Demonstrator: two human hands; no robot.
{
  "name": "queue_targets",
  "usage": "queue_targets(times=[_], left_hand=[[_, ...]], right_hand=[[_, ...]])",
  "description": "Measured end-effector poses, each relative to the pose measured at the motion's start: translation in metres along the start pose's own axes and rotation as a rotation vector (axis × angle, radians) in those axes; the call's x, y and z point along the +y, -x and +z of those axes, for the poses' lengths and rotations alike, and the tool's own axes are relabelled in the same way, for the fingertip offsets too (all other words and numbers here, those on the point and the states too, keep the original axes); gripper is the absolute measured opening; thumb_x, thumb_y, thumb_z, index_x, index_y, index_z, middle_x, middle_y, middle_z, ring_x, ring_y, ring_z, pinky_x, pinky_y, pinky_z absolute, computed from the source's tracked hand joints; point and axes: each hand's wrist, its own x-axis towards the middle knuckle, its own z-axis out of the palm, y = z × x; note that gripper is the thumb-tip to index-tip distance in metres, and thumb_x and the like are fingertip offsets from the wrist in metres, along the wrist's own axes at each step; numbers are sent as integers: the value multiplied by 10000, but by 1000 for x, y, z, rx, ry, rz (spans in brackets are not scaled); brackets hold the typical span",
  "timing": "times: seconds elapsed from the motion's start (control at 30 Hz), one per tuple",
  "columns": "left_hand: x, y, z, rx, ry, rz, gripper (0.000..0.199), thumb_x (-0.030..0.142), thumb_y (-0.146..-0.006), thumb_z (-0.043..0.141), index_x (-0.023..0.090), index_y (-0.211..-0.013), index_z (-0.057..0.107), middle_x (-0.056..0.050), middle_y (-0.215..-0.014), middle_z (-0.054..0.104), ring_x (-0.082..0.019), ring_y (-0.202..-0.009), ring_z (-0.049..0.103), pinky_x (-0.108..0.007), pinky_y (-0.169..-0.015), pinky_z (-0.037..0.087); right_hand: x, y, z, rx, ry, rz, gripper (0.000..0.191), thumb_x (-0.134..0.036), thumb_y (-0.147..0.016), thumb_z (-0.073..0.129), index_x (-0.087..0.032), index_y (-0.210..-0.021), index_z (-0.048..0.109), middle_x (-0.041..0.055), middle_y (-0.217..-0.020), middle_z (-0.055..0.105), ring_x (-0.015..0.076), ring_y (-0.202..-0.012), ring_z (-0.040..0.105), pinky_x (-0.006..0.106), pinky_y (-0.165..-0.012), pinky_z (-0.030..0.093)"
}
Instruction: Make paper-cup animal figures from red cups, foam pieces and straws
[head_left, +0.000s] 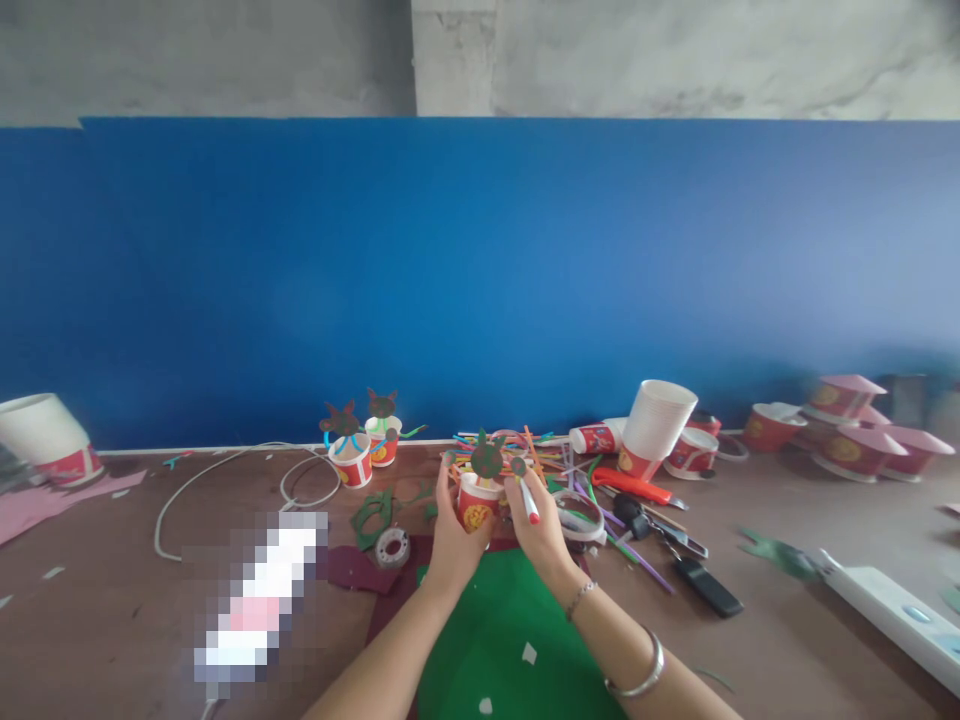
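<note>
Over the middle of the table, a red and white paper cup stands upright in my left hand, whose fingers wrap round its side. A dark green paper face with pointed ears and dark dots rises from the cup. Small round paper discs, one a green disc, show at either side of it. My right hand is closed on a white marker with a red end, close to the cup's right side. Whether those right fingers also touch the cup is hidden.
Two similar cup figures, one a nearer cup figure, stand back left. Behind my hands lie many coloured sticks. An orange utility knife, keys, tape roll and stacked cups surround them. Green paper lies below my wrists.
</note>
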Motion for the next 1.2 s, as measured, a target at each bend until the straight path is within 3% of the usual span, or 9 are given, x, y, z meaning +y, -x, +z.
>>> queue_targets(times=[0.13,0.2,0.33,0.47,0.6,0.77,0.9,1.0,1.2], left_hand=[[-7,-5,-4,172,-65,10,932,233,-637,721,193,-1412,204,-153,-1322,486,-257,-1168,522,-370,-950,436],[-11,-8,-6,203,-56,27,884,261,-659,711,210,-1402,235,-138,-1345,466,-251,-1180,511,-362,-946,441],[-12,-9,-8,247,-87,28,881,266,-667,706,233,-1406,227,-123,-1406,393,-252,-1245,444,-364,-987,407],[-9,-7,-6,253,-69,77,874,199,-635,718,214,-1386,270,-131,-1343,470,-266,-1221,469,-394,-1001,392],[-13,-7,-2,222,-9,142,873,224,-655,702,177,-1397,242,-157,-1324,483,-272,-1207,483,-395,-990,408],[-27,-12,2,183,7,165,913,223,-665,671,154,-1423,166,-171,-1418,360,-273,-1254,429,-369,-1020,386],[-32,-13,-3,325,-159,147,820,177,-696,599,104,-1407,197,-192,-1450,284,-288,-1332,297,-409,-1085,280],[-26,-11,-9,480,-276,282,623,164,-806,461,107,-1387,243,-174,-1461,252,-255,-1369,208,-417,-1122,182],[-9,-6,-14,521,-284,427,472,231,-919,332,159,-1381,273,-144,-1444,280,-227,-1351,237,-408,-1106,216]], right_hand=[[4,0,1,33,20,71,377,-391,-864,439,-162,-1144,544,35,-735,634,170,-614,571,261,-538,466],[6,1,2,29,4,110,422,-405,-857,452,-154,-1191,507,29,-717,631,161,-566,567,260,-510,465],[5,6,6,-85,-16,55,349,-392,-832,510,-179,-1108,532,79,-935,668,201,-793,635,296,-698,506],[3,15,16,-243,0,65,305,-366,-792,569,-211,-1052,527,68,-943,682,222,-849,645,320,-748,501],[1,16,26,-202,51,91,369,-357,-736,617,-207,-1058,514,72,-988,670,238,-899,631,349,-789,484],[-2,1,38,-128,84,170,452,-283,-639,641,-185,-1059,505,71,-984,656,240,-898,623,341,-779,478],[0,-21,55,-129,132,194,444,-328,-643,624,-186,-1035,471,63,-953,647,231,-867,622,327,-747,474],[3,-38,74,-161,190,168,412,-332,-647,612,-173,-992,454,82,-929,641,240,-846,619,327,-725,468],[4,-53,111,-161,280,212,497,-378,-676,605,-146,-1076,425,135,-980,638,266,-904,611,329,-732,451]])
